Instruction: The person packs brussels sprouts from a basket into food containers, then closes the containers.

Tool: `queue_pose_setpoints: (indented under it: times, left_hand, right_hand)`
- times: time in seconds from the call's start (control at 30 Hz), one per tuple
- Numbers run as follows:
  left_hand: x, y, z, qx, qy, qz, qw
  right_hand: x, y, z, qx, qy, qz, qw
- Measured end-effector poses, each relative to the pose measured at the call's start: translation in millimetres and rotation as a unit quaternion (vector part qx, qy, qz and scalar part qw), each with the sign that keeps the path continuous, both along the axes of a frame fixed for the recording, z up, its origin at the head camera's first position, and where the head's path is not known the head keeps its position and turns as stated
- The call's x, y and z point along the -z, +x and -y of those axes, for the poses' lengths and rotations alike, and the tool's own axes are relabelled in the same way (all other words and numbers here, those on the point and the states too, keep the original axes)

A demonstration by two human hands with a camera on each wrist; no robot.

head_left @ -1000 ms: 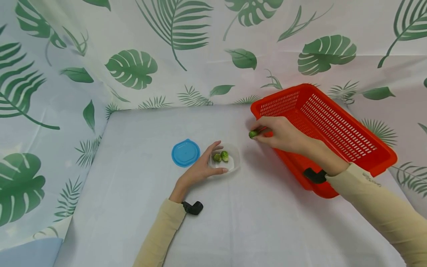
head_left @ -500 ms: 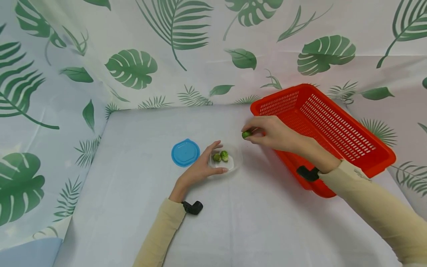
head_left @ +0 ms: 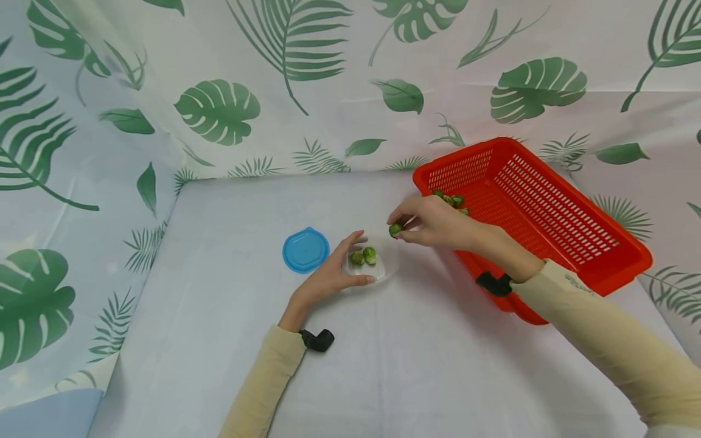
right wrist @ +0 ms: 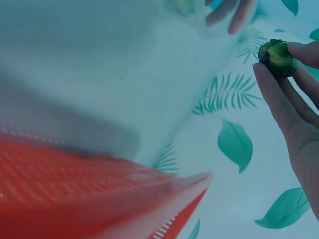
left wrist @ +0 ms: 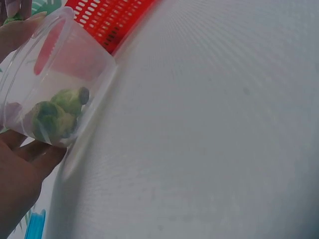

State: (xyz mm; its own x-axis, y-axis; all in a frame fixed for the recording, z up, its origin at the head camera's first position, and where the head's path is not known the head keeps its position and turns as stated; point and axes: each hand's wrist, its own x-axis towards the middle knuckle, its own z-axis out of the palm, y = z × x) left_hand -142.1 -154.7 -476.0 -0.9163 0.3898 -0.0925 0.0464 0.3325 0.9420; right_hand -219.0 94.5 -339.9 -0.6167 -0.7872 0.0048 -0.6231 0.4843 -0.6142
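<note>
My left hand curls round a small clear plastic container on the table, thumb at its near side and fingers at the far side. Two Brussels sprouts lie inside it; the left wrist view shows these sprouts through the wall. To the right, my right hand pinches another Brussels sprout between thumb and fingertips, above the table and just beyond the container's rim. In the right wrist view that held sprout shows its pale cut side.
A red perforated basket stands at the right, partly under my right forearm. Several Brussels sprouts lie in its left corner, partly hidden by my hand. The blue lid lies flat left of the container. Leaf-patterned sheeting rises behind the table.
My right hand has moved left from the basket's edge toward the container with the sprout, uncovering sprouts in the basket. My left hand and the container stay in place.
</note>
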Motion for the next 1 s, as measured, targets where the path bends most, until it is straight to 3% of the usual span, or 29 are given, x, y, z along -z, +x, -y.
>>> queue_pose_setpoints:
  times: [0.5, 1.0]
  left_hand:
    - [1.6, -0.3, 0.9, 0.004, 0.004, -0.001, 1.0]
    - [-0.3, -0.5, 2.3, 0.006, 0.009, -0.003, 0.9999]
  right_hand:
    - [21.5, 1.6, 19.0, -0.063, 0.024, 0.03, 0.9973]
    - [47.0, 11.6, 36.5, -0.077, 0.023, 0.021, 0.9966]
